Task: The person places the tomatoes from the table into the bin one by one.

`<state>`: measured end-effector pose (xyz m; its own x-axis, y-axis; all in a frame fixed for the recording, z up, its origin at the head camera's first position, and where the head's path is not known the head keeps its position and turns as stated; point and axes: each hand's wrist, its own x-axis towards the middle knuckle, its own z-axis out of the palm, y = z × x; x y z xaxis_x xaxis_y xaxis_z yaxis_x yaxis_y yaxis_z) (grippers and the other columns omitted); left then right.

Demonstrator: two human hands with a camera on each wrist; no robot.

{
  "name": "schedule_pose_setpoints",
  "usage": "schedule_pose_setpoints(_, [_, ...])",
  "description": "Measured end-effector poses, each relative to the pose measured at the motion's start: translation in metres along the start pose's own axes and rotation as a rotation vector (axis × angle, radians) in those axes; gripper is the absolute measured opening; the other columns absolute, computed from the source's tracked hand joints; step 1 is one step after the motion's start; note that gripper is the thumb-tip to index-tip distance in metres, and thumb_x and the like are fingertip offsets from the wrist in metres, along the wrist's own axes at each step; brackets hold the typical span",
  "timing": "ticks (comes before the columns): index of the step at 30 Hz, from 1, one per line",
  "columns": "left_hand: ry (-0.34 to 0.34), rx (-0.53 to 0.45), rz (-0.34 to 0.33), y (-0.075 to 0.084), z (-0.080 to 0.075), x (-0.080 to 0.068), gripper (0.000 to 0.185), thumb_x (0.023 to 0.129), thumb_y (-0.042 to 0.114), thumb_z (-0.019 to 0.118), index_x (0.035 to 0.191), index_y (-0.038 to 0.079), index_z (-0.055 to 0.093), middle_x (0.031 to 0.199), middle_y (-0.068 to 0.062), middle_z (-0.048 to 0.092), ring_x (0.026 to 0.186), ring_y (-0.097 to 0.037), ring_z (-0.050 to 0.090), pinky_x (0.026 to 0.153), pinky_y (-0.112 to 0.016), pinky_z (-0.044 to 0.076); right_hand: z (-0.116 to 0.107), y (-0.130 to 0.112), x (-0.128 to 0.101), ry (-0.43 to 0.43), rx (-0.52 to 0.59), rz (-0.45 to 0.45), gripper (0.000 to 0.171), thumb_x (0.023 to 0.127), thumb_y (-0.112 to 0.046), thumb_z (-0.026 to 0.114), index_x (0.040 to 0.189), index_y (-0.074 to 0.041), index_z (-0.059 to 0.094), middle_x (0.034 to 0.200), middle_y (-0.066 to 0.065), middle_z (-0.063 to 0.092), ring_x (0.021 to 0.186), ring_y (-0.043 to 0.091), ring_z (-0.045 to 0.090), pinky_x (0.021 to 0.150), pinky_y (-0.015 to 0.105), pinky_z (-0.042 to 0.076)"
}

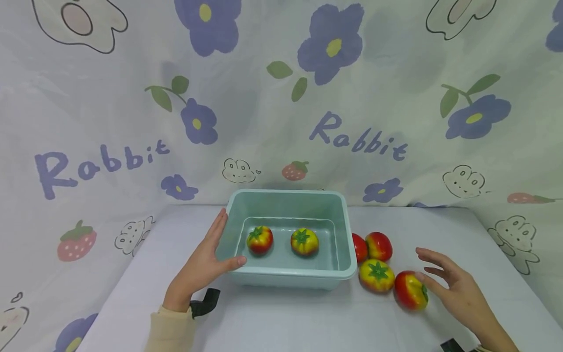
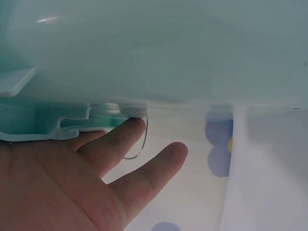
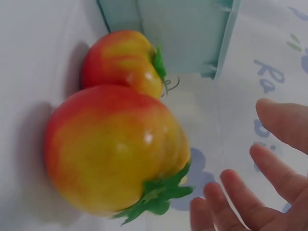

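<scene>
A pale green plastic tub (image 1: 347,254) stands mid-table with two red-yellow toy tomatoes (image 1: 260,240) (image 1: 304,242) inside. My left hand (image 1: 206,264) rests open against the tub's left wall (image 2: 159,53), thumb at the front corner, fingers (image 2: 144,178) straight. Right of the tub lie several more tomatoes; the nearest one (image 1: 410,290) (image 3: 113,149) lies on its side. My right hand (image 1: 448,281) hovers open just right of it, fingers (image 3: 274,163) spread, holding nothing; I cannot tell whether a fingertip touches it.
Three other tomatoes (image 1: 376,275) (image 1: 378,246) (image 1: 359,247) cluster by the tub's right wall. The white table (image 1: 308,322) is backed by a flower-and-rabbit printed cloth (image 1: 281,98) that also drapes both sides.
</scene>
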<state>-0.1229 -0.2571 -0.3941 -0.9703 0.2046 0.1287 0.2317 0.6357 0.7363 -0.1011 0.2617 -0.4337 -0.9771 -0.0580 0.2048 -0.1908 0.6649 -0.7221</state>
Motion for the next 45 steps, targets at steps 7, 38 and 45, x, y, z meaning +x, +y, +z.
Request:
schedule_pose_setpoints(7, [-0.004,0.003,0.014,0.000,0.001,0.002,0.113,0.083,0.039,0.081,0.163,0.011,0.005,0.169,-0.002,-0.001,0.153,-0.036,0.005,0.112,-0.072,0.018,0.002,0.010,-0.005,-0.077,-0.019,0.071,0.059,0.093,-0.026,0.074,0.144,-0.007,0.051,0.141,0.018,0.054,0.113,-0.002,0.051,0.080,0.008,0.048])
schedule_pose_setpoints(38, [0.009,-0.007,0.001,0.000,0.001,-0.001,0.112,0.083,0.038,0.081,0.163,0.012,0.006,0.169,0.001,-0.001,0.153,-0.037,0.006,0.110,-0.074,0.018,0.011,0.024,0.001,-0.288,-0.024,0.210,0.069,0.093,-0.037,0.071,0.145,-0.001,0.046,0.140,0.028,0.052,0.119,0.044,0.055,0.090,0.053,0.055])
schedule_pose_setpoints(45, [0.015,-0.010,0.007,-0.001,0.001,-0.001,0.112,0.083,0.037,0.081,0.163,0.012,0.007,0.169,0.003,-0.001,0.153,-0.036,0.006,0.111,-0.074,0.018,0.010,0.024,0.002,-0.311,-0.010,0.211,0.066,0.095,-0.039,0.069,0.143,0.000,0.049,0.139,0.025,0.055,0.120,0.041,0.055,0.087,0.044,0.058])
